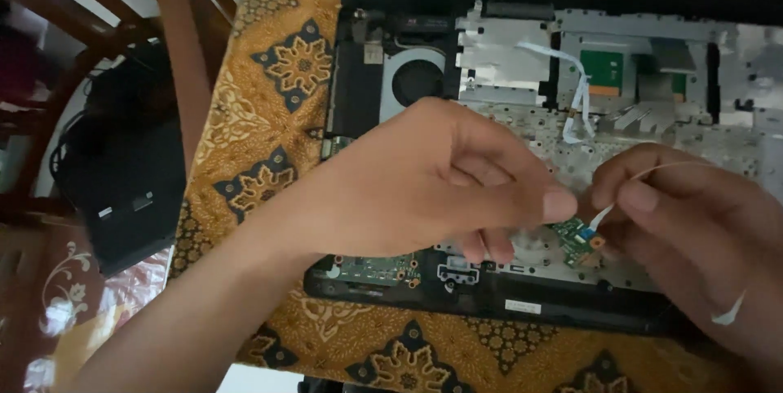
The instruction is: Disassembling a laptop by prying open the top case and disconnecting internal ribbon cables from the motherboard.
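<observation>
An opened laptop base point(391, 75) lies on a patterned cloth, its fan point(416, 81) and metal inner plates exposed. My left hand point(440, 181) reaches across it, thumb and fingers pinched on a small green circuit board point(575, 240) near the front edge. My right hand point(693, 230) holds the thin white ribbon cable point(644, 173) that runs into that board's connector. Both hands meet over the front right part of the laptop.
A second white ribbon cable point(577, 91) loops near a green touchpad board point(602, 69). The yellow and dark patterned cloth point(269, 116) covers the table. A wooden chair point(175, 26) and a black bag point(122, 165) stand to the left.
</observation>
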